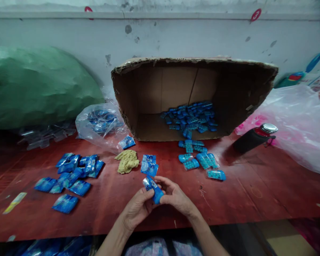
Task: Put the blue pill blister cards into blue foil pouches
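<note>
Left hand [139, 206], right hand [176, 195] pinch blue packet [156, 192], fingers nearly closed. Likely light, slick, bendy — grip 5 o'clock end.

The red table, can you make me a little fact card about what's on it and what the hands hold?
Surface: red table
Left hand: holds a blue packet
Right hand: holds the same packet
Left side: pile of blue packets
Middle: crumpled yellowish cloth, blue printed pieces
Back: cardboard box, opening facing the hands, small blue packs inside
In front of box: loose blue packs
Right side: dark bottle
</note>
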`<action>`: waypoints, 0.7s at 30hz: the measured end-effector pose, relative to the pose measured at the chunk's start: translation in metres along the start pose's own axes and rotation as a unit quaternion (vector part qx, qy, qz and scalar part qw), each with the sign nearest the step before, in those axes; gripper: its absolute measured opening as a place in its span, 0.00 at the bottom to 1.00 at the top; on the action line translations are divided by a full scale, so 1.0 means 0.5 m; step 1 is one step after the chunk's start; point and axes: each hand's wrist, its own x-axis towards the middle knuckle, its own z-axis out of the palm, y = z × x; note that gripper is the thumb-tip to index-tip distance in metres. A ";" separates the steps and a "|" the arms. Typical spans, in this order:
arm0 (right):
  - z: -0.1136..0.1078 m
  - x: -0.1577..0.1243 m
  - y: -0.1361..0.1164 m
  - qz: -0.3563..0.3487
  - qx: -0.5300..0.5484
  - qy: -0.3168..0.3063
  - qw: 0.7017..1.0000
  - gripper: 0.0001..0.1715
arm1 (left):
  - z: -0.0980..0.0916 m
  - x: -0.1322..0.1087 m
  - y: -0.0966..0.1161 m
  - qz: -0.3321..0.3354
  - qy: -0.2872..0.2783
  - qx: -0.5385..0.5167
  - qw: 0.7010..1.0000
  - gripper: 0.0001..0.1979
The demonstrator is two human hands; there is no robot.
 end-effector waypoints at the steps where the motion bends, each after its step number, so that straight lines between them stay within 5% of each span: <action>1: 0.002 0.000 0.000 -0.002 -0.003 0.003 1.000 0.33 | 0.001 0.000 -0.003 0.005 0.007 -0.004 1.000 0.09; 15: 0.008 -0.006 0.019 -0.002 -0.122 0.114 0.986 0.26 | 0.032 -0.001 -0.034 0.010 0.085 -0.053 0.995 0.07; 18: 0.011 -0.005 0.023 -0.008 -0.120 0.087 0.989 0.30 | 0.023 -0.014 -0.001 0.044 0.106 -0.068 0.991 0.07; 21: 0.008 -0.003 0.021 -0.013 -0.194 0.107 0.975 0.24 | -0.007 -0.045 0.076 0.164 0.173 -0.118 0.964 0.13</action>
